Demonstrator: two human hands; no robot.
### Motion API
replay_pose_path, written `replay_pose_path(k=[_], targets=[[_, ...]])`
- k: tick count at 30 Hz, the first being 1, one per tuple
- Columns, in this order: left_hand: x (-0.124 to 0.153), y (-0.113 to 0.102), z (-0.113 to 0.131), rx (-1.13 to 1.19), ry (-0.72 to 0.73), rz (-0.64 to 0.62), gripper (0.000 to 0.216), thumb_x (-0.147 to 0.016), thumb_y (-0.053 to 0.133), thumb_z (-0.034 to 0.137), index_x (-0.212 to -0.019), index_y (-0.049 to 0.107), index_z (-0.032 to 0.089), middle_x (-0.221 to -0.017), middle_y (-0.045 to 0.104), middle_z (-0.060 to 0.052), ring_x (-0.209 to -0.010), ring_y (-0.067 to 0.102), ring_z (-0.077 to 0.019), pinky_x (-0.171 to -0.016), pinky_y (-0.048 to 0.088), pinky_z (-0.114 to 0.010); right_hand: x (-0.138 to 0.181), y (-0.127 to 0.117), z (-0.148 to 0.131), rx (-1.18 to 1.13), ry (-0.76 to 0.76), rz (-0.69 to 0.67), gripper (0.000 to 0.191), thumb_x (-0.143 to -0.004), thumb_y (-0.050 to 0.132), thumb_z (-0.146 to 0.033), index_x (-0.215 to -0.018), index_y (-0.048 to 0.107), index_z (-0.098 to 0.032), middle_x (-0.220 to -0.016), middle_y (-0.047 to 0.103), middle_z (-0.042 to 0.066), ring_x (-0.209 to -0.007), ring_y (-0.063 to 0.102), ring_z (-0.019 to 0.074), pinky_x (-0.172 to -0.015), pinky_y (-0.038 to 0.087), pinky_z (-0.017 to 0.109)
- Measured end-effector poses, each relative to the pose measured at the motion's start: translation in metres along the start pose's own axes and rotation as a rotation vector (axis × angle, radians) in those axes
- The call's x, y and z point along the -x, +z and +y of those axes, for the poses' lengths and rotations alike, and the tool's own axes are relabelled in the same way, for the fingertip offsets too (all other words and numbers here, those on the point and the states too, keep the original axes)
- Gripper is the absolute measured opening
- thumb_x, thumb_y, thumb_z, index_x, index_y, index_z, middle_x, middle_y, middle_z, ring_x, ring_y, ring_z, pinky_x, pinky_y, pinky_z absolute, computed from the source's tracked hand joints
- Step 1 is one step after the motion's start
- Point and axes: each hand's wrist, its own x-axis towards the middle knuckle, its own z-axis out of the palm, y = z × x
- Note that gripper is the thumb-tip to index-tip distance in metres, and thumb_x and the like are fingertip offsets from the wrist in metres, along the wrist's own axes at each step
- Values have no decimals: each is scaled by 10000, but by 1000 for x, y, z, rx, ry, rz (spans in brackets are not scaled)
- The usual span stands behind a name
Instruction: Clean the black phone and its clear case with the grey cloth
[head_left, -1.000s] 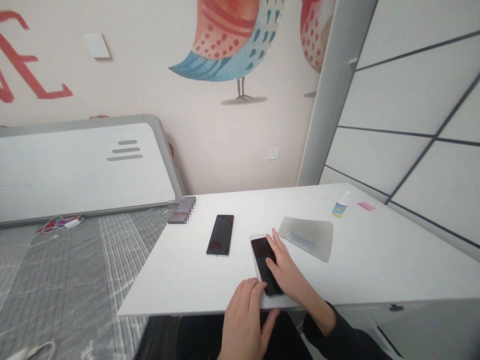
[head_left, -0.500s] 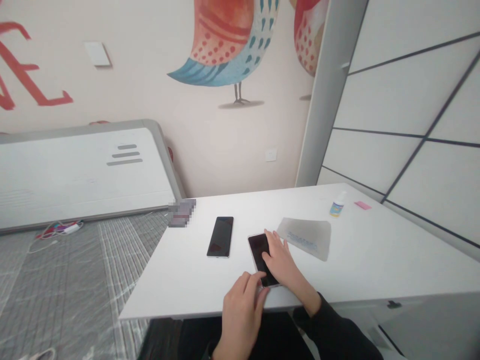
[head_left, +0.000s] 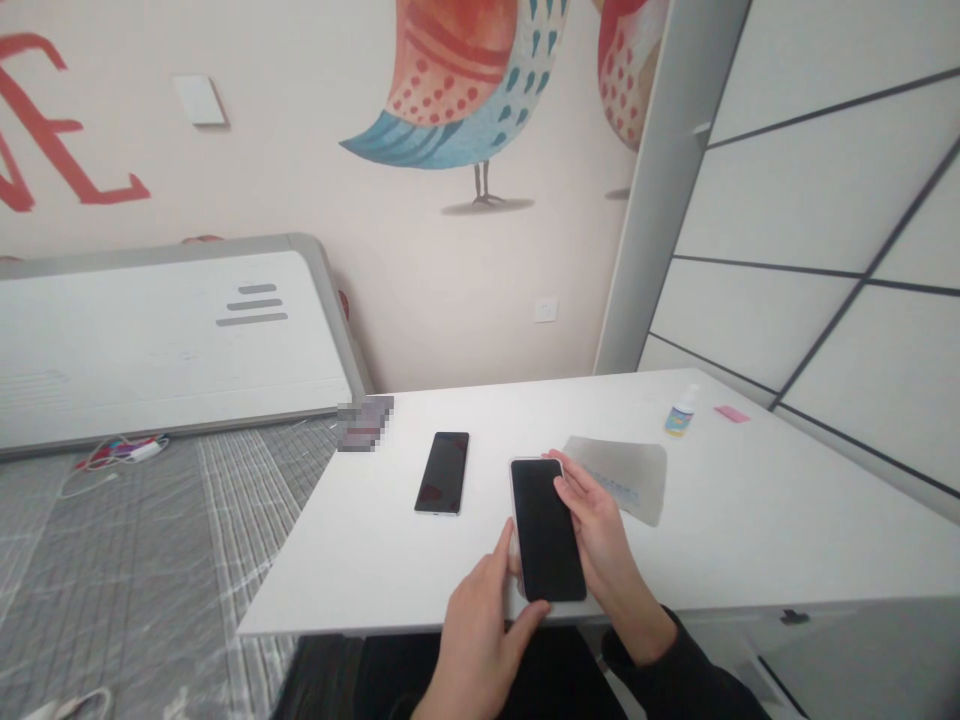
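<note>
Lifted phone (head_left: 547, 530) off table (head_left: 750, 520) since prev frame, now gripped in my R hand (head_left: 600, 540) w/ L hand (head_left: 480, 620) fingers pinching its lower edge.

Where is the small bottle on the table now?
The small bottle stands at the far right of the white table, between the grey cloth and a pink slip.

Second phone (head_left: 442, 472) left, cloth (head_left: 622, 478) right
</note>
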Motion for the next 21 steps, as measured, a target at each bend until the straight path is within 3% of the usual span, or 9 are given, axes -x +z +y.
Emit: replay_pose_path(k=[4, 8, 11, 14, 18, 21], targets=[[-1, -9, 20, 392, -191, -167, 519, -819, 707, 101, -1311, 623, 245, -1035, 768, -13, -901, 722, -196, -879, 595, -320, 15, 8, -16, -86, 109, -71, 663, -769, 822, -580, -1324, 647, -263, -1212, 750, 64, -1103, 695, 291, -987, 539, 432], [-1, -8, 23, 521, -292, -124, 389, -838, 744, 249, -1214, 655, 201, -930, 748, -25, -826, 703, -189, -784, 576, -295, 24, -1, -31, 2, 118, -361, 607, -884, 710, -620, -1360, 643, -249, -1394, 669, 82, -1304, 596, 295, -1107, 451, 422], [-1, -6, 20, 627, -330, -81, 449, -839, 767, 416, -1209, 649, 191, -960, 746, -48, -873, 714, -212, -838, 573, -325, 29, -19, -31, 96, 171, -582, 700, -908, 704, -587, -1490, 524, -244, -1420, 650, 118, -1312, 601, 311, -1129, 429, 472], [-1, -7, 18, 697, -355, -59, 531, -830, 774, 496, -1231, 643, 174, -938, 737, -54, -869, 721, -222, -859, 567, -332, 33, -35, -25, 185, 200, -695, 837, -885, 748, -560, -1569, 405, -221, -1391, 665, 154, -1316, 608, 318, -1155, 403, 499], [0, -9, 16, 701, -370, -14, 625, -808, 787, 548, -1274, 639, 158, -870, 709, -43, -797, 707, -212, -801, 568, -320, 38, -39, -23, 186, 217, -771, 889, -901, 738, -541, -1605, 308, -211, -1421, 638, 173, -1294, 631, 319, -1116, 452, 503], [1, -6, 11, 698, -392, 2, 671, -799, 793, 546, -1314, 630, 149, -877, 707, -51, -800, 708, -220, -811, 569, -337, 41, -34, -23, 188, 224, -753, 850, -895, 749, -525, -1577, 362, -197, -1382, 667, 174, -1206, 688, 331, -1033, 521, 497]])
